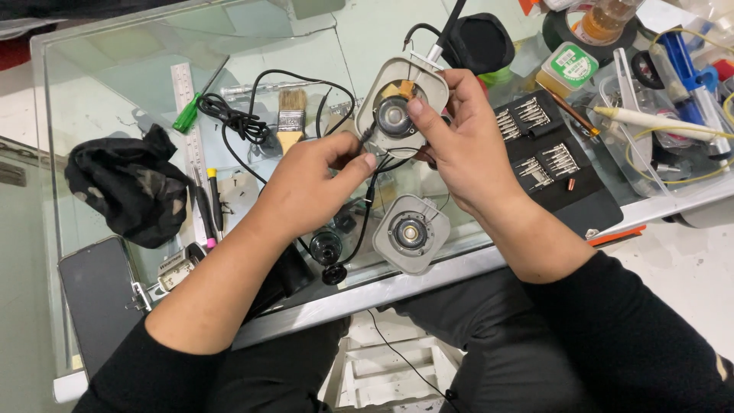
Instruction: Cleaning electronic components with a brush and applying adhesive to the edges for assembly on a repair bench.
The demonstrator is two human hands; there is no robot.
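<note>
- The right hand [459,145] grips a rounded grey plastic headphone earcup shell [401,103], lifted above the glass tabletop [115,69], thumb on its exposed round speaker driver [394,117];
- The left hand [306,187] pinches a thin black cable [367,199] just below the shell;
- Judged light and rigid, wiring fragile; best held by the rim;
- Two shells counted: a second matching grey earcup shell [411,233] lies on the glass nearby; one flat paintbrush [291,118].
</note>
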